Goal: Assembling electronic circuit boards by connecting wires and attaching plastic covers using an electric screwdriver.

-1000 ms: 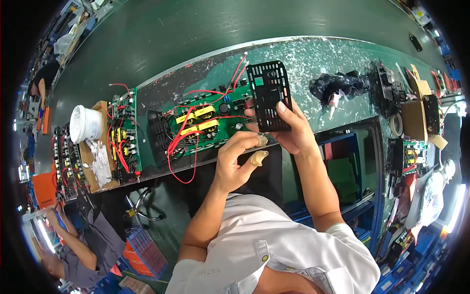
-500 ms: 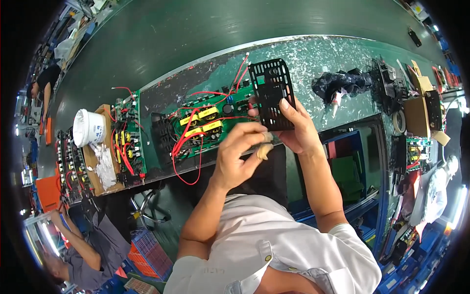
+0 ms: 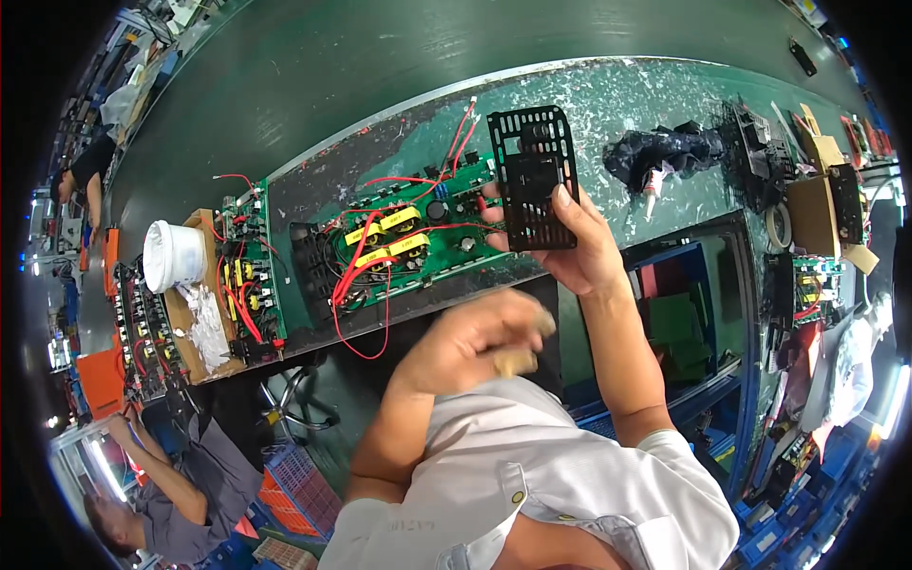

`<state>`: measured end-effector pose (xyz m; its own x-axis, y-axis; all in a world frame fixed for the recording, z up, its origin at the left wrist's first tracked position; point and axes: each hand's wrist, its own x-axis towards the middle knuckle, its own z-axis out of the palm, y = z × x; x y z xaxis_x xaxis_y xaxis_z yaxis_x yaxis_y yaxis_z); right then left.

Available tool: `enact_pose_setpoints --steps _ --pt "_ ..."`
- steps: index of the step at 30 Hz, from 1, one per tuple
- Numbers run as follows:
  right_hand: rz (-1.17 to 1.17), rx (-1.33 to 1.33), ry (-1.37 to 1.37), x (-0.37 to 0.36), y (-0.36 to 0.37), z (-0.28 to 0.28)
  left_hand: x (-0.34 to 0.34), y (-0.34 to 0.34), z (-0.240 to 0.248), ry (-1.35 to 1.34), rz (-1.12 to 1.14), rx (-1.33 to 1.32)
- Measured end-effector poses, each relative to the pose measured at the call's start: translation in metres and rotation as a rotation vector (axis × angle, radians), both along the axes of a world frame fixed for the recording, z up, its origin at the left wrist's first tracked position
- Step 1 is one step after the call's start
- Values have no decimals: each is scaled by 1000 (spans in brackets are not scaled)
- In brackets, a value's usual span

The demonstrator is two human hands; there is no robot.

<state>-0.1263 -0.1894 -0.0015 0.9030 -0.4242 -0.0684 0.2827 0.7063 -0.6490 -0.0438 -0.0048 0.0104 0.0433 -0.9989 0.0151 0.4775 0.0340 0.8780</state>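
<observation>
My right hand (image 3: 594,242) is closed around a black slotted panel (image 3: 537,204), held upright over the bench edge, the thumb on its near face and fingers behind it. Lower and to the left, my left hand (image 3: 475,342) is blurred by motion in front of my shirt. Its thumb and forefinger are apart with nothing visible between them, and tan covers sit on their tips. Behind the panel, a green circuit board (image 3: 456,266) with yellow-wrapped transformers (image 3: 401,220) and red wires lies on the bench.
To the left stand a white tub (image 3: 174,256), a cardboard box (image 3: 204,328) and more circuit boards (image 3: 249,275). A crumpled black bag (image 3: 665,154) and a tape roll (image 3: 778,226) are on the right. An open drawer (image 3: 674,313) is below the bench. A co-worker (image 3: 180,475) is at lower left.
My left hand has moved down from the panel toward my body, and its thumb and forefinger have spread. The right hand still holds the panel, shifted only slightly.
</observation>
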Motion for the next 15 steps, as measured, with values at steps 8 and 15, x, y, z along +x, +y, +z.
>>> enact_pose_setpoints --steps 8,15 --pt "-5 -43 21 -8 -5 1 -40 99 -98 155 -229 372" --pt "25 -29 -27 3 8 1 30 57 -12 -14 101 63"
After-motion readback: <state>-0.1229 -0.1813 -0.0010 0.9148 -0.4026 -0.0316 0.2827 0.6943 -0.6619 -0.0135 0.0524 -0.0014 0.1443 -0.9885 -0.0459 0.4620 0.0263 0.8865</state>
